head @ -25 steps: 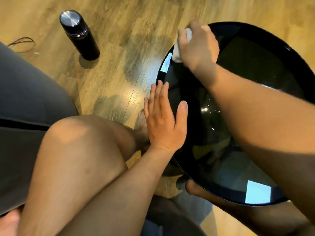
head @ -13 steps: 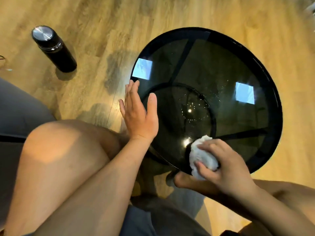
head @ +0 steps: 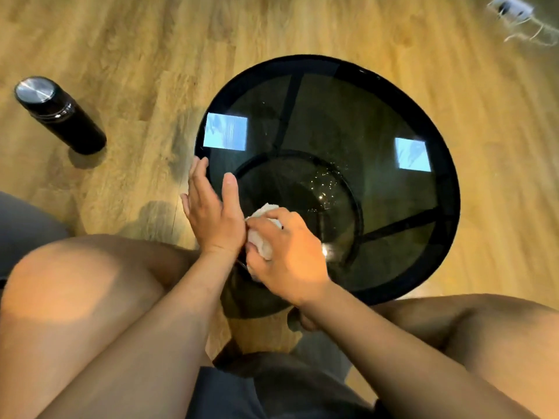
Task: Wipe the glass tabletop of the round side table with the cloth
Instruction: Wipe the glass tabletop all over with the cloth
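The round side table (head: 393, 95) has a dark glass top in a black rim and stands on the wooden floor between my knees. My right hand (head: 287, 255) grips a crumpled white cloth (head: 261, 241) and presses it on the glass near the table's left front edge. My left hand (head: 211, 213) lies flat with straight fingers on the left rim, right beside the cloth and touching my right hand. Small bright specks show on the glass near the middle.
A black flask (head: 60, 114) with a silver lid stands on the floor to the left. A white power strip (head: 511, 7) with cords lies at the far right. My bare knees (head: 75, 282) flank the table's near side.
My right hand has swept the cloth from the far left rim to the near edge, then left until it meets my left hand. The left hand has stayed on the rim.
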Demonstrator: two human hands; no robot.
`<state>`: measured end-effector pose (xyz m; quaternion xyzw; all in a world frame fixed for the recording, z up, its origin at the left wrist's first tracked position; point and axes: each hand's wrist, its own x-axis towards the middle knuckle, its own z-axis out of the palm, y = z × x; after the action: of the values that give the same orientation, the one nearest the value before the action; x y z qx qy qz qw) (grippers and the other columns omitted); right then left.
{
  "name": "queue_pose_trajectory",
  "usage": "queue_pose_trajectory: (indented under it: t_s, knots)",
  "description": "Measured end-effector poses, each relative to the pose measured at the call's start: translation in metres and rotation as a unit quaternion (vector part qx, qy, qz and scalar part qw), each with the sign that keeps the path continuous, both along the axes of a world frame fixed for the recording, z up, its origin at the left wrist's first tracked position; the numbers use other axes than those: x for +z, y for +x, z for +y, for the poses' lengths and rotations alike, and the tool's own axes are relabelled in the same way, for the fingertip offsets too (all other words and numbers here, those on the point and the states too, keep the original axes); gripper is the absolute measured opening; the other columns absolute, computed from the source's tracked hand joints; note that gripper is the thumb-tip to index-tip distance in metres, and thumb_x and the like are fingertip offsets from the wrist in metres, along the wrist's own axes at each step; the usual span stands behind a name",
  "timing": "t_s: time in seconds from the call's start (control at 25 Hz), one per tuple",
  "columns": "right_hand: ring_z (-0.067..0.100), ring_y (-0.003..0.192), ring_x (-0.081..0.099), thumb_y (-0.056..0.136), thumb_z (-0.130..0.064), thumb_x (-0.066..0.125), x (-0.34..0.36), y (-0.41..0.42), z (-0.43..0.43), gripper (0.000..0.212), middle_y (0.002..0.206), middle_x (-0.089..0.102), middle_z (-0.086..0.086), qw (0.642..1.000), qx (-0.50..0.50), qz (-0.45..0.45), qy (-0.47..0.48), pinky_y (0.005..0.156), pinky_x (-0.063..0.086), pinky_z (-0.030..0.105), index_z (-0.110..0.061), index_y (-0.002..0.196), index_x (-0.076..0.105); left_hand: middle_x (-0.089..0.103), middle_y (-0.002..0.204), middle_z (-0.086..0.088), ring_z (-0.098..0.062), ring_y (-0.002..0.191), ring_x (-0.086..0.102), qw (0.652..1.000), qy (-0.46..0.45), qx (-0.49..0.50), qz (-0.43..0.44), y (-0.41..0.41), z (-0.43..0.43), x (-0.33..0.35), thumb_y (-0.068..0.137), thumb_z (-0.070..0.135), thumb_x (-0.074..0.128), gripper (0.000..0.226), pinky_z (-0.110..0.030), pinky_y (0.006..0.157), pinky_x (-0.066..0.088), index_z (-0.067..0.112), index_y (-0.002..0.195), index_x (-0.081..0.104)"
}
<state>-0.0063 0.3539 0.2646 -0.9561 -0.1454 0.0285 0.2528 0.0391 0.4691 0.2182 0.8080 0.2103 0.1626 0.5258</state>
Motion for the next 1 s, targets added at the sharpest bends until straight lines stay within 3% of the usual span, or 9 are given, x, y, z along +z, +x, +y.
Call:
queue_pose_trajectory:
  t_s: [0.08, 0.2, 0.32, 0.4, 0.48, 0.56, 0.72, 0.88, 1.0]
  knots:
    - [0.024, 0.104, 0.057, 0.079, -0.040, 0.056, 0.005, 0.012, -0.070, 0.029, 0.106, 0.061, -0.006, 0.998, -0.033, -0.017, -0.049, 0.074, 0.052, 0.036, -0.034, 0.107, 0.062, 0.032, 0.158, -0.004, -0.020, 0.149, 0.019, 0.999, 0.044, -0.024, 0.008, -0.001, -0.001, 0.000, 0.092, 0.050, 0.029, 0.064, -0.057, 0.119, 0.010, 0.017, 0.146, 0.035]
    - [0.032, 0.102, 0.061, 0.078, -0.044, 0.051, 0.006, 0.047, -0.203, 0.039, 0.106, 0.065, 0.008, 0.960, -0.247, -0.018, -0.134, 0.084, 0.048, 0.037, -0.025, 0.110, 0.062, 0.029, 0.160, -0.006, -0.023, 0.151, 0.012, 0.981, 0.170, -0.092, -0.011, -0.002, 0.000, -0.001, 0.095, 0.047, 0.033, 0.062, -0.055, 0.121, 0.002, 0.014, 0.147, 0.035]
    - [0.040, 0.101, 0.062, 0.082, -0.045, 0.050, 0.008, 0.059, -0.213, 0.043, 0.110, 0.065, 0.020, 0.914, -0.388, 0.000, -0.122, 0.084, 0.048, 0.039, -0.022, 0.118, 0.058, 0.030, 0.159, -0.010, -0.027, 0.150, 0.016, 0.954, 0.256, -0.156, -0.026, -0.002, 0.000, 0.000, 0.095, 0.047, 0.035, 0.061, -0.053, 0.122, 0.003, 0.014, 0.146, 0.037]
    - [0.037, 0.097, 0.064, 0.085, -0.039, 0.059, 0.002, 0.057, -0.139, 0.031, 0.107, 0.066, 0.013, 0.929, -0.354, -0.009, -0.108, 0.078, 0.048, 0.036, -0.026, 0.113, 0.063, 0.031, 0.159, -0.010, -0.027, 0.150, 0.018, 0.948, 0.273, -0.165, -0.024, -0.001, 0.000, 0.000, 0.096, 0.048, 0.034, 0.061, -0.053, 0.122, 0.006, 0.015, 0.146, 0.037]
    - [0.027, 0.093, 0.065, 0.085, -0.037, 0.062, -0.003, 0.043, -0.044, 0.021, 0.101, 0.068, 0.001, 0.970, -0.236, -0.029, -0.043, 0.073, 0.047, 0.031, -0.029, 0.103, 0.068, 0.032, 0.158, -0.010, -0.027, 0.150, 0.019, 0.957, 0.241, -0.160, -0.035, -0.001, 0.003, -0.003, 0.097, 0.046, 0.030, 0.060, -0.053, 0.122, 0.009, 0.014, 0.146, 0.039]
    - [0.021, 0.100, 0.060, 0.089, -0.034, 0.060, -0.006, 0.020, 0.019, 0.023, 0.109, 0.064, 0.000, 0.993, -0.114, 0.009, 0.007, 0.078, 0.050, 0.030, -0.027, 0.111, 0.067, 0.034, 0.157, -0.012, -0.027, 0.149, 0.021, 0.971, 0.176, -0.153, -0.049, -0.002, 0.007, -0.004, 0.097, 0.043, 0.026, 0.059, -0.053, 0.121, 0.012, 0.011, 0.145, 0.042]
    - [0.024, 0.111, 0.052, 0.087, -0.044, 0.054, -0.005, 0.027, -0.067, 0.029, 0.118, 0.059, 0.001, 0.998, -0.031, -0.025, -0.057, 0.078, 0.051, 0.037, -0.035, 0.113, 0.062, 0.035, 0.157, -0.010, -0.025, 0.150, 0.020, 0.958, 0.228, -0.167, -0.039, -0.003, 0.005, -0.005, 0.098, 0.042, 0.027, 0.058, -0.048, 0.123, 0.006, 0.012, 0.144, 0.041]
    - [0.035, 0.112, 0.056, 0.084, -0.055, 0.045, -0.004, 0.061, -0.212, 0.048, 0.116, 0.059, 0.013, 0.946, -0.276, -0.022, -0.170, 0.095, 0.048, 0.046, -0.027, 0.120, 0.060, 0.032, 0.158, -0.009, -0.025, 0.150, 0.018, 0.957, 0.239, -0.164, -0.016, -0.001, 0.006, -0.006, 0.098, 0.045, 0.029, 0.058, -0.045, 0.124, 0.007, 0.014, 0.146, 0.038]
    - [0.039, 0.105, 0.060, 0.082, -0.056, 0.046, 0.003, 0.067, -0.202, 0.052, 0.110, 0.064, 0.018, 0.901, -0.423, 0.000, -0.095, 0.091, 0.048, 0.043, -0.021, 0.118, 0.062, 0.032, 0.158, -0.007, -0.023, 0.150, 0.018, 0.955, 0.240, -0.174, -0.005, -0.002, 0.006, -0.004, 0.097, 0.047, 0.027, 0.060, -0.043, 0.124, 0.008, 0.015, 0.147, 0.037]
